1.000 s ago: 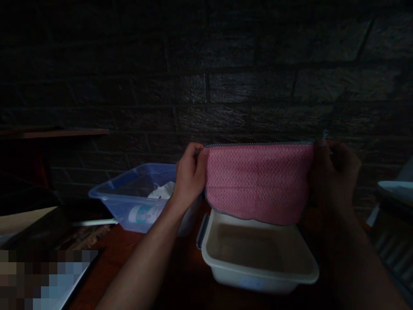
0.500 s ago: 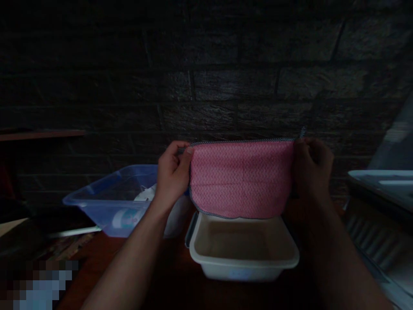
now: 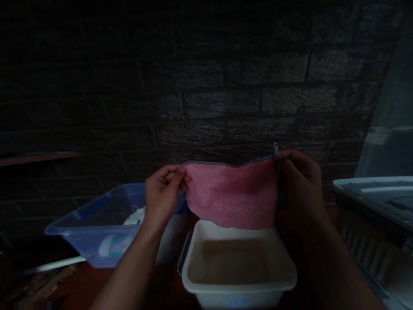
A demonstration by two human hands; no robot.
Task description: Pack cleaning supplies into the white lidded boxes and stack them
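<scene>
A pink woven cloth (image 3: 231,193) with a dark stitched edge hangs spread between my two hands. My left hand (image 3: 163,194) pinches its upper left corner with thumb and fingers. My right hand (image 3: 298,185) grips the upper right corner, where a small tag sticks up. The cloth's lower edge hangs just above the back rim of a white rectangular tub (image 3: 284,262), which holds nothing I can see. The light is dim.
A clear blue plastic bin (image 3: 80,228) with a white item inside stands on the reddish-brown table at the left. A grey lidded container (image 3: 377,193) sits at the right. A dark brick wall is close behind. A thin shelf (image 3: 35,158) shows at far left.
My hands have drawn closer together, so the cloth looks narrower and sags a little. The view has shifted, with the tub and bin lower and further left in frame.
</scene>
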